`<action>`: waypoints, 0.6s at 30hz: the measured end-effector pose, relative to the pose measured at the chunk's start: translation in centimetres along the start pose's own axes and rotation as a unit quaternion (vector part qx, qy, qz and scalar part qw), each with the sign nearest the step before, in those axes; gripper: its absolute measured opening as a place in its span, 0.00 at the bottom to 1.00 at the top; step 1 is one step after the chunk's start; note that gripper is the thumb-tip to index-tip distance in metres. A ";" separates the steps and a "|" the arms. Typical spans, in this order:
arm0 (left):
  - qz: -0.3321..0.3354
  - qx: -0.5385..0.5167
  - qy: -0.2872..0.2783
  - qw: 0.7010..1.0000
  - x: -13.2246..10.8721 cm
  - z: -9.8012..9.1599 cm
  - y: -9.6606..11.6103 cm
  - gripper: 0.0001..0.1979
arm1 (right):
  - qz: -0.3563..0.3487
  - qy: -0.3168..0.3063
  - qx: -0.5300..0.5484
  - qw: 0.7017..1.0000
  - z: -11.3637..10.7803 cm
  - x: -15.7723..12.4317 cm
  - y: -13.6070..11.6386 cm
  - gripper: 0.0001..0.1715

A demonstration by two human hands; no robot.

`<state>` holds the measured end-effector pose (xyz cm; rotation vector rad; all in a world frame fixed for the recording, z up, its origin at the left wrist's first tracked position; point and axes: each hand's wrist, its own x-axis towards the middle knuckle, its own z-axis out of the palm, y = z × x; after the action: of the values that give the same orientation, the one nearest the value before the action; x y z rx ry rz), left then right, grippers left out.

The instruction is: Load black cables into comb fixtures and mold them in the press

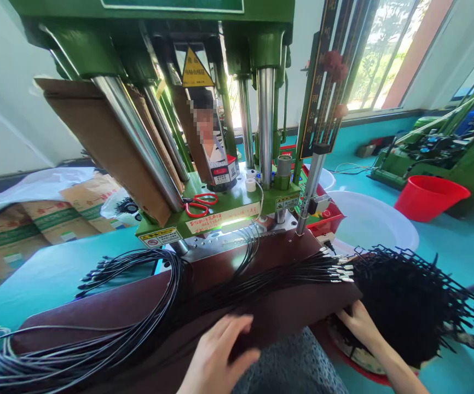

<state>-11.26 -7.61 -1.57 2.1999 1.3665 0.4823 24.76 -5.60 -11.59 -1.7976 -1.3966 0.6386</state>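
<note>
My left hand [223, 350] hovers over the front of the dark brown board [302, 312]. Its fingers and thumb are spread, with nothing between them. At the board's right end is my right hand [360, 324], between the edge and a heap of black moulded plastic pieces [401, 306]. Its fingertips are hidden, so I cannot tell whether they grip anything. Just beyond my left hand, a bundle of black cables [278, 276] lies along the board, its silvery connectors [341, 269] pointing right. Several cables [250, 246] lead into the green press [237, 202].
Coiled cables [175, 290] cover the board's left side. Red-handled scissors [200, 205] lie on the press platform, beside steel columns [265, 126] and cardboard [97, 142]. A white tub [380, 219] and red bucket [429, 197] stand right; paper sacks [48, 221] stand left.
</note>
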 end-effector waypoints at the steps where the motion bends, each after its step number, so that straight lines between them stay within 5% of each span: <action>1: 0.041 0.033 0.023 0.998 2.8 0.3 1.1 0.19 | -0.004 -0.003 -0.015 1.000 -0.1 0.0 -0.3 0.24; 4: 0.077 0.145 0.028 0.986 10.0 1.1 3.6 0.23 | -0.024 0.001 -0.061 0.998 -0.6 -0.4 -0.7 0.26; 7: 0.063 0.219 -0.025 0.973 13.8 1.4 4.5 0.22 | -0.075 0.001 -0.087 0.993 -1.7 -1.4 -0.5 0.29; 12: 0.095 0.241 -0.151 0.954 15.2 1.1 4.7 0.11 | -0.094 -0.040 -0.124 0.987 -3.9 -3.5 0.2 0.29; 18: 0.154 0.297 -0.105 0.937 15.1 1.0 5.2 0.10 | -0.096 -0.074 -0.182 0.976 -5.4 -4.5 -0.1 0.26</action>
<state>-0.44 3.85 1.16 2.8764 1.1535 -0.0907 27.63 -11.36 -8.61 -1.8890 -1.8598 0.4411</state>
